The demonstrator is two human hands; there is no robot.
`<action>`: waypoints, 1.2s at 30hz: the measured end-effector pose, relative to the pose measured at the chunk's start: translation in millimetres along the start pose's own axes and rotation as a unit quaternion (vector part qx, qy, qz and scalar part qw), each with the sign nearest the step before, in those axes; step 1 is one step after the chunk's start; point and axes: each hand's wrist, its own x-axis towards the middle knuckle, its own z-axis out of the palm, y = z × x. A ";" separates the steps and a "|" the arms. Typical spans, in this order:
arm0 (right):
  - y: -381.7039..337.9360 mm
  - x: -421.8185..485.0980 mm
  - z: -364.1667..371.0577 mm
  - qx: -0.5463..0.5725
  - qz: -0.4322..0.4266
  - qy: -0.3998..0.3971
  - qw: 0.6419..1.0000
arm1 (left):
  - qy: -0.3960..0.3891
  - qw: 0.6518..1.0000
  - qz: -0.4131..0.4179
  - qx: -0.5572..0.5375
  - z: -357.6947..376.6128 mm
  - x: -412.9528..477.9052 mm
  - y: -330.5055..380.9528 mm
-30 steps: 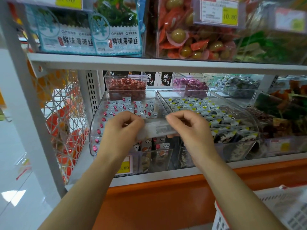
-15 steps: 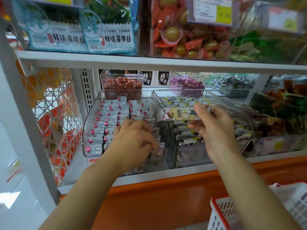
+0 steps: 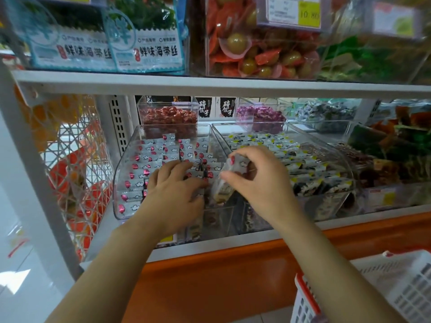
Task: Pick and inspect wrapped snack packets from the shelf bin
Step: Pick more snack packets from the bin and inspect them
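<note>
Silver-white wrapping with a red dot and cloud print marks the snack packet (image 3: 226, 184), pinched by the right hand (image 3: 262, 181) between the thumb and curled fingertips (image 3: 245, 152). Its long axis slants from those fingers down and leftward, over the front of the clear bin (image 3: 121, 176). Just beside it, the left hand (image 3: 175, 191) lies palm-down on the rows of packets (image 3: 149, 159), fingers slightly spread; whether they clasp one, I cannot tell. The right hand seems best placed to turn the packet.

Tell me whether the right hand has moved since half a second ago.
Yes. The right hand shifted left, from over the right bin to its edge beside the left bin, holding a packet.
</note>
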 end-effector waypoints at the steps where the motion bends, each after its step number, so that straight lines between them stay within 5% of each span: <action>1: -2.0 -0.7 5.5 -0.021 -0.007 -0.014 1.000 | -0.001 1.000 0.000 -0.005 -0.5 -0.6 0.7; 5: -5.7 -5.2 21.4 -0.157 -0.066 -0.031 0.985 | 0.010 0.999 -0.012 -0.045 -5.6 -2.2 -0.1; 8: -3.9 -7.5 23.3 -0.277 -0.123 -0.126 0.945 | 0.022 0.997 -0.016 -0.069 -10.5 -3.5 -2.9; 10: 1.1 -5.9 20.1 -0.274 -0.120 -0.160 0.941 | 0.019 0.996 -0.020 -0.080 -13.2 -5.4 -3.6; 15: 2.7 16.4 8.6 -0.194 -0.055 -0.059 0.978 | 0.013 0.996 -0.026 -0.079 -16.6 -6.8 -4.5; 23: -0.9 33.9 18.2 -0.324 -0.110 -0.186 0.921 | 0.024 0.995 -0.028 -0.097 -19.1 -8.4 -3.2; 28: 3.9 35.8 17.0 -0.251 -0.080 -0.130 0.956 | 0.068 0.992 -0.016 -0.108 -20.7 -9.2 -4.9; 33: 4.9 32.5 -4.4 -0.090 -0.015 0.131 0.987 | 0.129 0.982 -0.019 -0.135 -26.1 -11.0 -1.6; 36: 4.6 21.5 -7.8 0.023 0.037 0.171 0.984 | 0.141 0.968 -0.030 -0.206 -28.7 -11.4 3.9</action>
